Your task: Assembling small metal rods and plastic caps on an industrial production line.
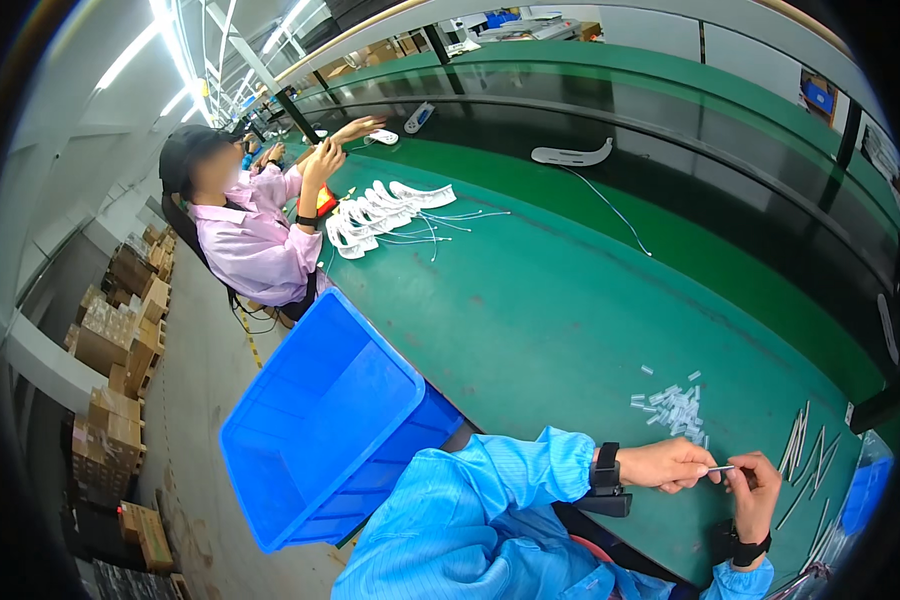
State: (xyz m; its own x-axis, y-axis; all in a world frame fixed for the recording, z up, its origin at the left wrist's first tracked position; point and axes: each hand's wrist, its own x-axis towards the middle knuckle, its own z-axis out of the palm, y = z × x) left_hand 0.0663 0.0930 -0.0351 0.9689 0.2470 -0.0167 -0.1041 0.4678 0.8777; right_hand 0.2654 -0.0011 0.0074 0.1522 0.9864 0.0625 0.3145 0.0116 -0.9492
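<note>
My left hand (667, 464) pinches a thin grey rod (720, 468), whose short visible length spans the gap to my other hand. At its far end my right hand (756, 492) is closed with the fingertips together on it. Just beyond my hands lies a loose heap of small, clear, pale tube-like pieces (678, 408) on the green table (530, 330). Several more thin grey rods (794, 442) are scattered to the right of my right hand. The fingers cover both ends of the held rod.
An empty-looking blue bin (260, 490) stands at the table's left edge. Farther along, a co-worker (255, 235) in pink sits by a row of white curved parts (375, 218) with cables. Another white curved part (573, 155) lies by the dark far strip. A blue container (867, 495) sits far right.
</note>
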